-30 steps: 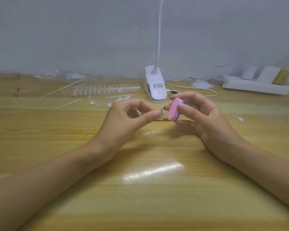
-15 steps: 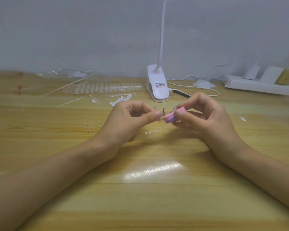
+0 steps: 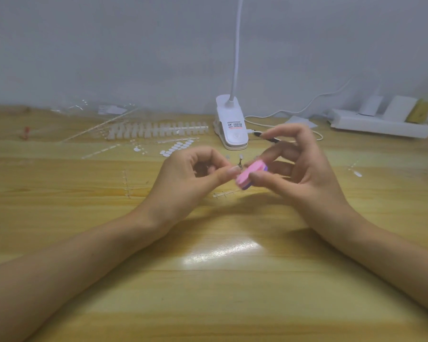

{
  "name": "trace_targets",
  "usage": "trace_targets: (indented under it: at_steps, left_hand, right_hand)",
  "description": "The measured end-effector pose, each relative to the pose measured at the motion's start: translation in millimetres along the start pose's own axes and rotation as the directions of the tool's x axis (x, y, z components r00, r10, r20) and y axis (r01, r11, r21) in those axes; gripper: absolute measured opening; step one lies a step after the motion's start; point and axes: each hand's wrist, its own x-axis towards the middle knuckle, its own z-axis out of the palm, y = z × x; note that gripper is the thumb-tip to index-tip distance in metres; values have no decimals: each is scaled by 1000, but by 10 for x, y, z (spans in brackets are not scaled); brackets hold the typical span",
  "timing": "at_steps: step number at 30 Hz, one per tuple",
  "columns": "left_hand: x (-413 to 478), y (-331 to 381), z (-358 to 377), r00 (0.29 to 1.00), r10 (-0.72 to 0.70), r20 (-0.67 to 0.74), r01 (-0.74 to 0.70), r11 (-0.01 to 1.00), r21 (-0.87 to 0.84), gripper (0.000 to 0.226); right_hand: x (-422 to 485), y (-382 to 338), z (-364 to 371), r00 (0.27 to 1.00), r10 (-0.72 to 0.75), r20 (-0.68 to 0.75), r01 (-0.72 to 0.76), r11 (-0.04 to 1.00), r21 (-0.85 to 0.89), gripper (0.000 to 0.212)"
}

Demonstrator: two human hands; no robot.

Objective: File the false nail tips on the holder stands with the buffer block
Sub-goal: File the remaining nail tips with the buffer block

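Above a wooden desk [image 3: 208, 280], a pink buffer block [image 3: 250, 175] is pinched between the thumb and curled fingers of the right hand [image 3: 299, 174], whose index finger is raised. A small holder stand [image 3: 239, 162], blurred, is gripped at the fingertips of the left hand [image 3: 188, 178], just beside the block. Both forearms are stretched forward, and a white clip lamp [image 3: 231, 129] is seen behind.
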Motion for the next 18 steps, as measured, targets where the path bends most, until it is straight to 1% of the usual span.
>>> trace_targets:
  at_steps: [1, 2, 3, 5, 6, 9, 10, 12, 13, 14, 16, 17, 18]
  left_hand:
    - [3, -1, -2, 1000, -4, -5, 4, 1000, 0, 20]
    - [3, -4, -5, 1000, -6, -8, 6, 1000, -6, 18]
    - [3, -7, -6, 1000, -2, -8, 2, 1000, -15, 17]
    - [-2, -5, -3, 1000, 11, 7, -11, 1000, -28, 19]
    - [-3, 0, -1, 1000, 14, 13, -13, 1000, -26, 20]
    - [1, -2, 2, 1000, 5, 4, -5, 1000, -18, 21]
    - [1, -5, 2, 1000, 8, 4, -8, 1000, -21, 23]
    - [-1, -6, 6, 1000, 26, 12, -26, 999, -30, 26]
    - [-4, -6, 4, 999, 30, 10, -30, 999, -33, 27]
    - [-5, -7, -1, 1000, 28, 5, -28, 999, -34, 27]
    - [-3, -5, -5, 1000, 24, 3, -24, 999, -25, 25]
    - [-2, -4, -3, 1000, 29, 5, -29, 999, -17, 24]
    - [-2, -4, -1, 999, 35, 5, -35, 999, -13, 23]
  right_hand:
    - [9, -6, -15, 999, -14, -49, 14, 1000, 2, 45]
    - [12, -8, -24, 998, -13, -55, 13, 1000, -5, 45]
    - [13, -1, -22, 1000, 6, -11, -6, 1000, -28, 47]
    - [0, 13, 7, 991, 54, 121, -47, 997, -56, 56]
    - [-3, 11, 16, 991, 44, 126, -40, 998, -39, 58]
    - [8, -9, -11, 1000, -6, -17, 6, 1000, 4, 58]
    - [11, -5, -14, 1000, 4, -8, -4, 1000, -4, 58]
    - [5, 13, 6, 991, 61, 116, -59, 998, -22, 61]
    - [1, 19, 20, 987, 69, 142, -65, 997, -29, 62]
    - [7, 16, 25, 992, 54, 112, -52, 999, -16, 63]
    - [20, -10, 4, 1000, 17, -26, -16, 999, 43, 62]
    - [23, -7, -18, 998, 20, -56, -17, 998, 61, 62]
    - [19, -11, -17, 998, 48, -38, -45, 997, 69, 63]
